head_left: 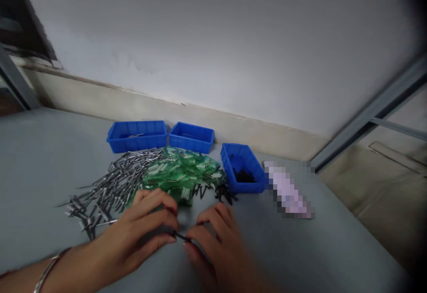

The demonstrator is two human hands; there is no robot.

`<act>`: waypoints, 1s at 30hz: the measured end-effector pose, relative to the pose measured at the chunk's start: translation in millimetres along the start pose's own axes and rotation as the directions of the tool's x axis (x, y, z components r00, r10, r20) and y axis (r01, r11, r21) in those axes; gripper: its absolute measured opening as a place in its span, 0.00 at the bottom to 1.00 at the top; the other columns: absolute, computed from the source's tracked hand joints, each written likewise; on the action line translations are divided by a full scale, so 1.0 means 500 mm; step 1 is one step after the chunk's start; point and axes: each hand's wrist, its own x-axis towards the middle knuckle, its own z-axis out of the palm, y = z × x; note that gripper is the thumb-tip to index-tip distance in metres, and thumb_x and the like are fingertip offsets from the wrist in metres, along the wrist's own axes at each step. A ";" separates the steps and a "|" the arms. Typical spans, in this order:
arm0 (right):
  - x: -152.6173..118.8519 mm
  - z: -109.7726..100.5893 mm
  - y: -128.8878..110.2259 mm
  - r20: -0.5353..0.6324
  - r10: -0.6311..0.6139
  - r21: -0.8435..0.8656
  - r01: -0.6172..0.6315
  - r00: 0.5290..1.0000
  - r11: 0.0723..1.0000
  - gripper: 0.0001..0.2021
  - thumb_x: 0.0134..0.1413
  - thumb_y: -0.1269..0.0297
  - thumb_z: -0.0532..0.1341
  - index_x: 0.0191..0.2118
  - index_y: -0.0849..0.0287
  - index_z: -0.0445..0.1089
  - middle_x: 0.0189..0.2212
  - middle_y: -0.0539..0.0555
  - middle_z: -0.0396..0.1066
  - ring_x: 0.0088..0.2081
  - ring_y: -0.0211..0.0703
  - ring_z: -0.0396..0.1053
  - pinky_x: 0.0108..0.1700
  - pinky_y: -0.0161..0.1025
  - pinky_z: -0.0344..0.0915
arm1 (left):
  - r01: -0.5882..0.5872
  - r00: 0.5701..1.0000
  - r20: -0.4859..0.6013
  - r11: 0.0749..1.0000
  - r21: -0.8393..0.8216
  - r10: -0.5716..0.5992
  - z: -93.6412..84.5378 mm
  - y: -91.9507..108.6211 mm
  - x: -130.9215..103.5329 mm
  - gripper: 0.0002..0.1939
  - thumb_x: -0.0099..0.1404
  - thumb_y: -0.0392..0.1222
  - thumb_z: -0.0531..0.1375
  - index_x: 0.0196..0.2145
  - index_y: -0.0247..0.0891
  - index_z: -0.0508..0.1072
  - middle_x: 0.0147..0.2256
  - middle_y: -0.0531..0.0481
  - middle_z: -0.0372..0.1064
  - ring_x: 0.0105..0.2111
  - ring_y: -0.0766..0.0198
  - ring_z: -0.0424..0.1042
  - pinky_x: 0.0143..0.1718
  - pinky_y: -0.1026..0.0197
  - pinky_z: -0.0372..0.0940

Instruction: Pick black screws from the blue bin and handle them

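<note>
Above the near part of the grey table (267,257), my left hand (147,226) pinches one end of a thin black screw (181,236) between thumb and fingertips. The thumb and forefinger of my right hand (216,239) close on its other end, so it spans the gap between both hands. Just beyond my fingers lies a heap of green plastic packets (180,172) holding white pieces. Several loose black screws (224,191) lie to their right. A pile of silver rivet-like pins (123,177) spreads out left of the packets.
Three blue bins stand along the wall: a left bin (138,144) with a few silver pins, a middle bin (191,144), and a right bin (245,188) with black screws. A blurred pinkish object (288,190) lies at right. A metal frame post (367,115) borders the table.
</note>
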 end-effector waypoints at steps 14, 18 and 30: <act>-0.001 0.001 -0.002 -0.010 -0.005 -0.009 0.005 1.000 1.000 0.11 0.60 0.64 0.50 0.30 0.58 0.65 0.30 0.52 0.65 0.33 0.41 0.59 0.36 0.39 0.56 | 0.053 0.995 0.085 0.997 0.061 -0.058 -0.006 0.009 0.000 0.10 0.64 0.37 0.56 0.44 0.43 0.64 0.45 0.49 0.60 0.45 0.60 0.61 0.48 0.59 0.55; -0.001 0.000 -0.002 -0.016 -0.001 -0.013 0.001 1.000 1.000 0.12 0.60 0.64 0.49 0.29 0.59 0.65 0.29 0.52 0.65 0.33 0.41 0.58 0.36 0.40 0.56 | 0.076 0.984 0.158 0.997 0.031 -0.080 -0.016 0.015 0.003 0.10 0.65 0.35 0.53 0.44 0.43 0.65 0.46 0.49 0.59 0.46 0.61 0.60 0.49 0.59 0.54; 0.000 0.001 -0.003 -0.047 -0.004 -0.031 0.002 0.999 1.000 0.11 0.59 0.63 0.49 0.29 0.58 0.65 0.28 0.51 0.65 0.32 0.41 0.59 0.35 0.39 0.56 | 0.086 0.983 0.163 0.996 0.004 -0.086 -0.019 0.018 0.008 0.10 0.64 0.34 0.52 0.41 0.43 0.67 0.45 0.50 0.60 0.45 0.61 0.61 0.49 0.60 0.55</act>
